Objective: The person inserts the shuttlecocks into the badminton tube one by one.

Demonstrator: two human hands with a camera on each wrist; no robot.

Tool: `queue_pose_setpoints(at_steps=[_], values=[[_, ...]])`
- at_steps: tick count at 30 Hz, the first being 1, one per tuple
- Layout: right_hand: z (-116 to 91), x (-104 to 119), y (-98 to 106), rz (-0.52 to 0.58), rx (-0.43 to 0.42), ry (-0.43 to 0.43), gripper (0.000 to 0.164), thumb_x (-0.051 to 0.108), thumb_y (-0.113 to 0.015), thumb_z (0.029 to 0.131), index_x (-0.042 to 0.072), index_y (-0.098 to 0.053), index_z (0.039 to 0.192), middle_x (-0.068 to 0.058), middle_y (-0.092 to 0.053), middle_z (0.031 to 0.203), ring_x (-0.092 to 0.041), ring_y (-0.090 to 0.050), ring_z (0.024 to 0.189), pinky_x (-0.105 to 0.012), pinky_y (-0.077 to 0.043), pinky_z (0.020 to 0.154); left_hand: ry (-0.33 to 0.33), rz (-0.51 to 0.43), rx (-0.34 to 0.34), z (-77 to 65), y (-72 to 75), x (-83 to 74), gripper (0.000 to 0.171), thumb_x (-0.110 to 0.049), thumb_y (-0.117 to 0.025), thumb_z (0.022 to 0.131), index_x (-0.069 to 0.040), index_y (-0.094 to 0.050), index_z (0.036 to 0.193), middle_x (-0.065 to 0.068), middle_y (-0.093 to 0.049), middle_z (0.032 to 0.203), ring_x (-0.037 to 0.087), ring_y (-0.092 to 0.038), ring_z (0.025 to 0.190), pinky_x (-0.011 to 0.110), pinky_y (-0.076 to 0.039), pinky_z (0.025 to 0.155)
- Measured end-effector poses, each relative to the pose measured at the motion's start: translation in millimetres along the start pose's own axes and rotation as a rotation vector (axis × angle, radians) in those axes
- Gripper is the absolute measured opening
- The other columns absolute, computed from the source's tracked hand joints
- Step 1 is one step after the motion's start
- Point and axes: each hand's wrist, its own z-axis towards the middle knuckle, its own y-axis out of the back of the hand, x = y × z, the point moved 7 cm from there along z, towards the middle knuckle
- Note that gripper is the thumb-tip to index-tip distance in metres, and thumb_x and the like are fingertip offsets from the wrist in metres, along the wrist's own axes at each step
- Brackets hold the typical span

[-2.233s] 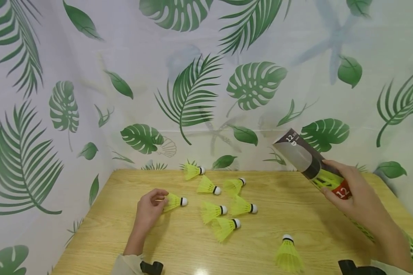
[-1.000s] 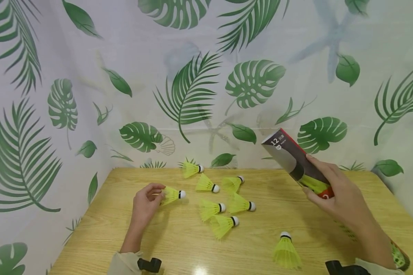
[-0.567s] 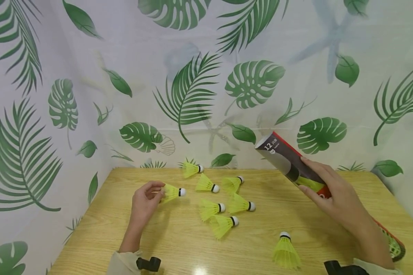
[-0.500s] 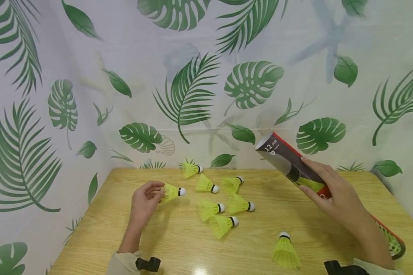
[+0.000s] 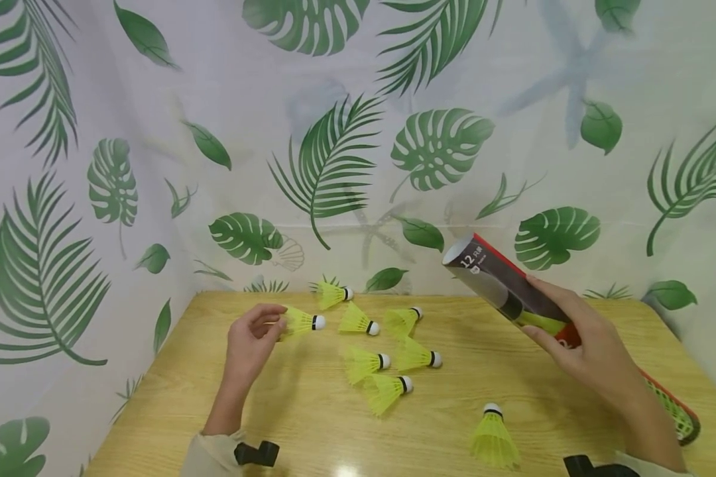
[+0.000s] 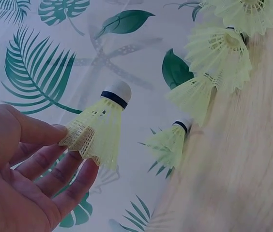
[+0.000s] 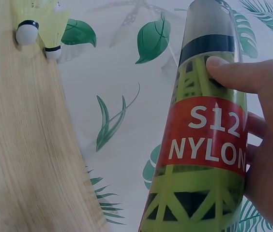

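Note:
My left hand (image 5: 250,344) pinches the skirt of a yellow shuttlecock (image 5: 301,322) between thumb and fingers. Its white cork (image 6: 118,90) points up and away from the hand in the left wrist view. On the right, my right hand (image 5: 596,351) grips a shuttlecock tube (image 5: 507,285) slantwise, its upper end facing up and left. Yellow skirts fill the lower part of the tube, below a red "S12 NYLON" band (image 7: 206,133). The tube's mouth (image 5: 458,252) is uncovered at the upper end. My right forearm hides part of its lower half.
Several loose yellow shuttlecocks (image 5: 364,363) lie grouped on the wooden table (image 5: 310,424), corks mostly to the right. A single shuttlecock (image 5: 494,437) lies nearer the front with its cork away from me. A leaf-print cloth (image 5: 346,66) hangs behind the table.
My left hand has raised its shuttlecock and moved it slightly away from me. My right hand has brought the tube left and turned it, its mouth now more visible. The loose shuttlecocks stay put.

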Motion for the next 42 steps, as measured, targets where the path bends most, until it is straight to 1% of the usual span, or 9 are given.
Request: queue_pose_setpoints(at_steps=[5, 11, 14, 18, 22, 25, 31, 36, 42], values=[[-2, 1, 0, 0.011, 0.013, -0.018, 0.086, 0.004, -0.084, 0.084, 0.025, -0.045, 0.157, -0.003, -0.057, 0.133, -0.009, -0.049, 0.073, -0.019, -0.041, 0.055, -0.012, -0.016, -0.004, 2.4, -1.7, -10.5, 0.017, 0.004, -0.069, 0.095, 0.004, -0.072, 0.112, 0.021, -0.073, 0.108, 0.024, -0.072, 0.093, 0.021, -0.058, 0.074], [-3, 0, -2, 0.024, 0.022, -0.037, 0.084, 0.006, -0.083, 0.085, 0.027, -0.044, 0.157, -0.003, -0.057, 0.131, -0.011, -0.049, 0.077, -0.021, -0.043, 0.054, -0.048, -0.026, -0.023, 6.4, -2.2, -22.2, 0.017, 0.007, -0.069, 0.094, 0.005, -0.072, 0.111, 0.021, -0.073, 0.104, 0.025, -0.072, 0.093, 0.021, -0.058, 0.072], [-2, 0, -3, 0.019, 0.022, -0.033, 0.084, 0.007, -0.083, 0.086, 0.027, -0.044, 0.157, -0.002, -0.056, 0.132, -0.01, -0.049, 0.076, -0.02, -0.043, 0.054, -0.063, -0.043, -0.028, 8.8, -3.6, -26.7, 0.017, 0.007, -0.069, 0.093, 0.005, -0.072, 0.11, 0.022, -0.072, 0.102, 0.026, -0.073, 0.09, 0.021, -0.058, 0.071], [-3, -1, -4, 0.03, 0.027, -0.034, 0.082, 0.006, -0.082, 0.087, 0.027, -0.044, 0.157, -0.001, -0.056, 0.131, -0.01, -0.049, 0.074, -0.02, -0.041, 0.055, -0.075, -0.06, -0.018, 10.9, -6.9, -31.7, 0.017, 0.008, -0.07, 0.093, 0.005, -0.072, 0.11, 0.022, -0.072, 0.102, 0.029, -0.073, 0.09, 0.022, -0.058, 0.07], [-4, -1, -3, 0.052, 0.033, -0.049, 0.081, 0.007, -0.081, 0.088, 0.027, -0.044, 0.157, -0.001, -0.056, 0.131, -0.011, -0.049, 0.075, -0.021, -0.041, 0.055, -0.083, -0.062, -0.003, 11.6, -9.8, -37.7, 0.016, 0.006, -0.07, 0.094, 0.004, -0.072, 0.11, 0.021, -0.072, 0.105, 0.033, -0.072, 0.094, 0.023, -0.058, 0.072], [-4, -1, -3, 0.056, 0.035, -0.052, 0.081, 0.007, -0.082, 0.087, 0.027, -0.045, 0.156, 0.001, -0.056, 0.129, -0.011, -0.049, 0.074, -0.021, -0.041, 0.054, -0.086, -0.054, 0.002, 12.0, -10.6, -42.5, 0.016, 0.004, -0.069, 0.095, 0.003, -0.072, 0.111, 0.021, -0.073, 0.107, 0.033, -0.072, 0.095, 0.022, -0.058, 0.073], [-4, 1, -5, 0.078, 0.042, -0.045, 0.082, 0.005, -0.083, 0.084, 0.025, -0.047, 0.155, 0.001, -0.055, 0.118, -0.011, -0.049, 0.068, -0.022, -0.04, 0.051, -0.098, -0.056, 0.003, 13.4, -9.8, -48.0, 0.015, 0.004, -0.069, 0.096, 0.004, -0.072, 0.11, 0.021, -0.072, 0.106, 0.033, -0.072, 0.096, 0.022, -0.058, 0.073], [-3, 0, -7, 0.091, 0.042, -0.067, 0.082, 0.005, -0.084, 0.084, 0.027, -0.048, 0.154, 0.002, -0.056, 0.119, -0.012, -0.05, 0.068, -0.023, -0.041, 0.052, -0.117, -0.068, -0.005, 15.0, -10.3, -51.8, 0.015, 0.003, -0.069, 0.096, 0.002, -0.072, 0.11, 0.02, -0.072, 0.103, 0.032, -0.073, 0.093, 0.022, -0.057, 0.073], [-4, -1, -10, 0.086, 0.057, -0.076, 0.081, 0.007, -0.084, 0.084, 0.028, -0.048, 0.154, -0.001, -0.057, 0.12, -0.013, -0.052, 0.069, -0.024, -0.042, 0.051, -0.166, -0.098, -0.016, 17.8, -15.5, -56.8, 0.016, 0.006, -0.07, 0.094, 0.004, -0.072, 0.109, 0.021, -0.073, 0.102, 0.031, -0.073, 0.09, 0.021, -0.057, 0.073]])
